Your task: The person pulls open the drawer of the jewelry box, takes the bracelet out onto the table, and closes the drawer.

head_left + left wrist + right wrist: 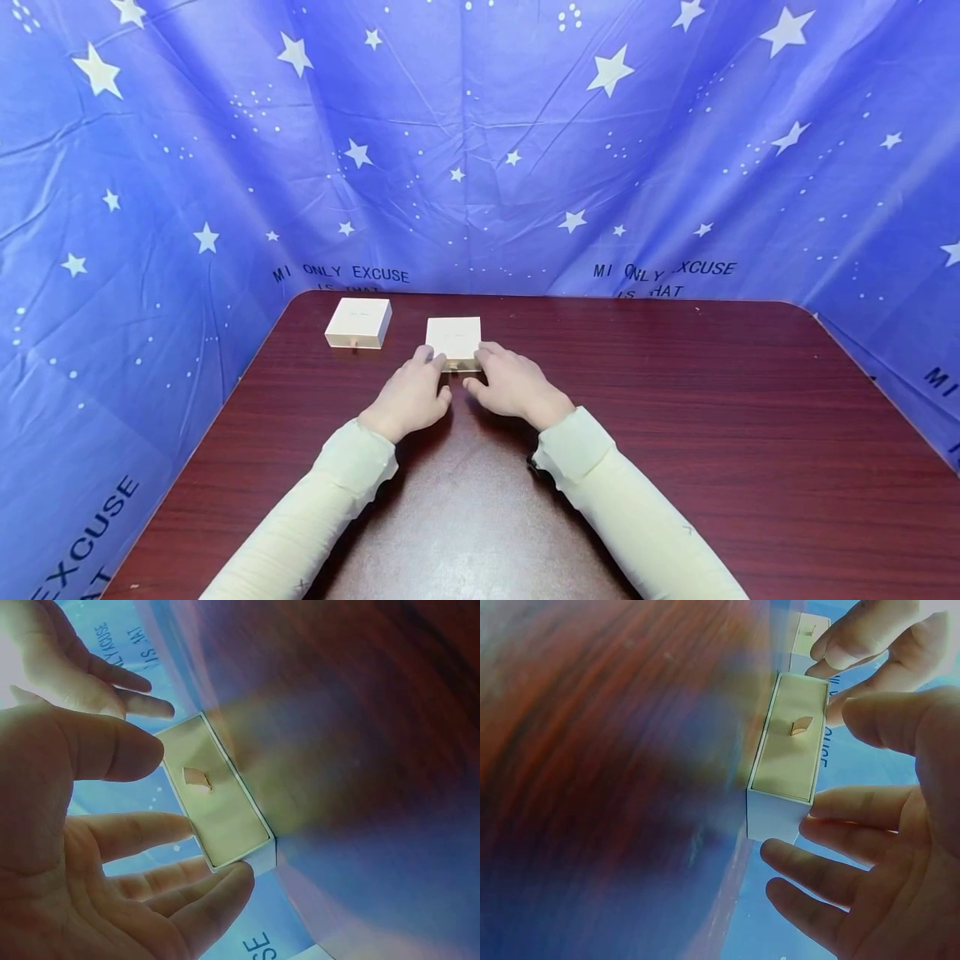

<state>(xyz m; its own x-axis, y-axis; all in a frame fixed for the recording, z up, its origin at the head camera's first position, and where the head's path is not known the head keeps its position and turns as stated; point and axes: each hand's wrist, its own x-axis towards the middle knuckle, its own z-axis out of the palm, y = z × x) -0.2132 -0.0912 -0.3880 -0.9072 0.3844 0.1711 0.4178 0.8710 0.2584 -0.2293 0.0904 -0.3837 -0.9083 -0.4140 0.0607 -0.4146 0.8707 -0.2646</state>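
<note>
A small white drawer box (453, 335) lies on the table, its cream front (217, 817) toward me with a little tan pull tab (801, 726) in the middle. My left hand (408, 393) is at the box's left front corner, fingers fairly straight and fingertips right at the edge. From the other side, my right hand (517, 383) reaches to the right front corner with its fingers spread. Both thumbs stand off in front of the box, apart from the tab. Part of the box's front is hidden behind the left fingertips in the head view.
A second white drawer box (358, 322) of the same look sits to the left, near the back edge. The dark red-brown wooden table (712, 400) has a blue star-patterned curtain (465, 150) behind it and along both sides.
</note>
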